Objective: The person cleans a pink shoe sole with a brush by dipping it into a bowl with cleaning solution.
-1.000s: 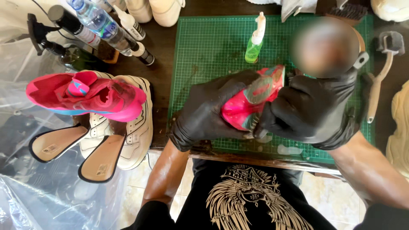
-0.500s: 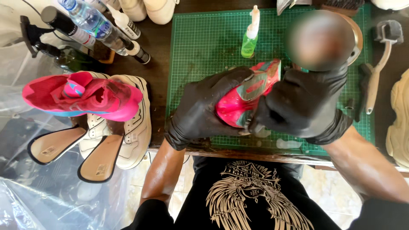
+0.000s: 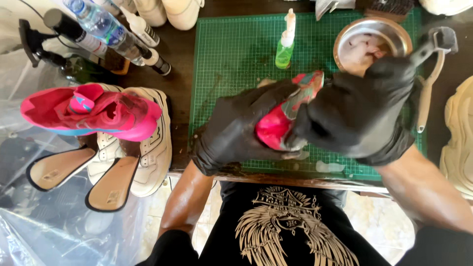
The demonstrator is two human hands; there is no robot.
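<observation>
A bright pink fabric sports shoe (image 3: 276, 129) is held just above the green gridded cutting mat (image 3: 236, 59) on the dark worktop (image 3: 180, 69). It is clamped from below by the fingers of the black-gloved left hand (image 3: 236, 130), while the black-gloved right hand (image 3: 357, 116) is closed over its upper part; what the right fingers grip is hidden. Judged from the wet patches and pale suds on the mat below the fingers, cleaning is under way, not finished. The matching pink shoe (image 3: 91, 113) lies well to the left on a white trainer (image 3: 148, 148). Beyond the fingers stand a small green spray bottle (image 3: 285, 49) and a round metal bowl (image 3: 372, 44). Compared with half a second earlier, the bowl, then blurred over, is now plainly seen, and both hands remain closed on the shoe.
</observation>
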